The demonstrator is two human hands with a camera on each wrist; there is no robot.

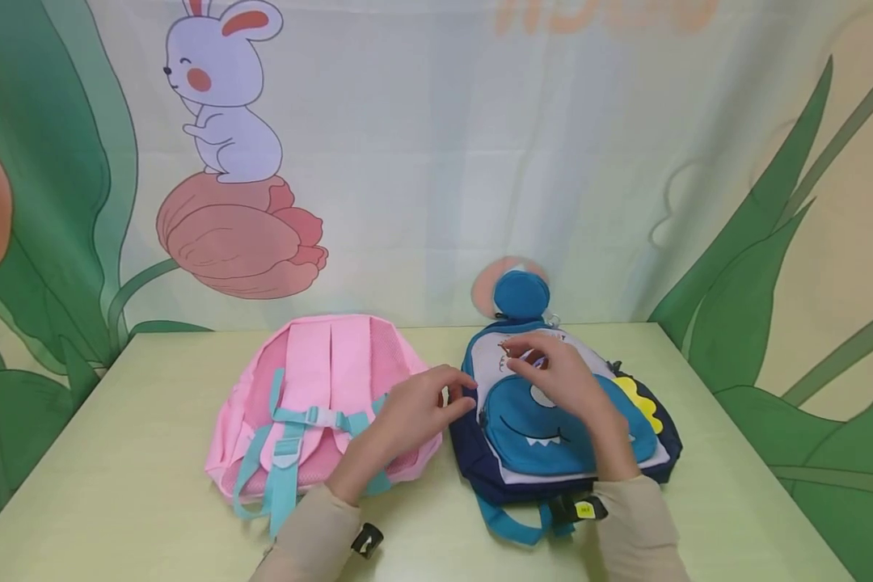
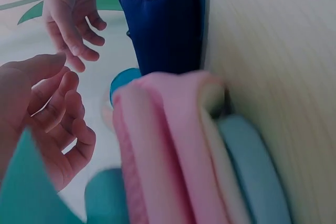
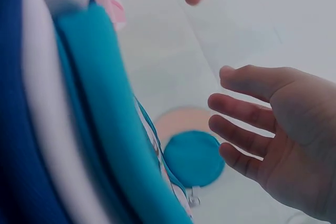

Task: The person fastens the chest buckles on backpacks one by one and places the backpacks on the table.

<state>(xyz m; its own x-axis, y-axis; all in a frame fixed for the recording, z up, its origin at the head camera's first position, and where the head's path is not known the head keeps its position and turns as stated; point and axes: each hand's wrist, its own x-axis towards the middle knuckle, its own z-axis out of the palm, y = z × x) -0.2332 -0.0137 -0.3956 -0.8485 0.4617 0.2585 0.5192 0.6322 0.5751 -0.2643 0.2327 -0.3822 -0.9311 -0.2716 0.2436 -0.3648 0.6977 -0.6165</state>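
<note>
A pink backpack (image 1: 331,364) lies on the table with its straps upward, and light teal webbing with buckles (image 1: 323,417) crosses it. To its right is a blue and white backpack (image 1: 509,473) with a cartoon face on its front pocket. My left hand (image 1: 422,408) hovers over the gap between the two bags, its fingers loosely bent and holding nothing. Above the blue backpack's front hangs my right hand (image 1: 560,376). In the right wrist view that right hand (image 3: 294,135) has nearly straight, spread fingers with nothing between them.
A round blue pouch (image 1: 521,295) stands up at the top of the blue backpack. One blue strap (image 1: 512,527) trails toward the front on the light table (image 1: 116,485). Behind the bags hangs a printed curtain (image 1: 407,162) with a rabbit and leaves.
</note>
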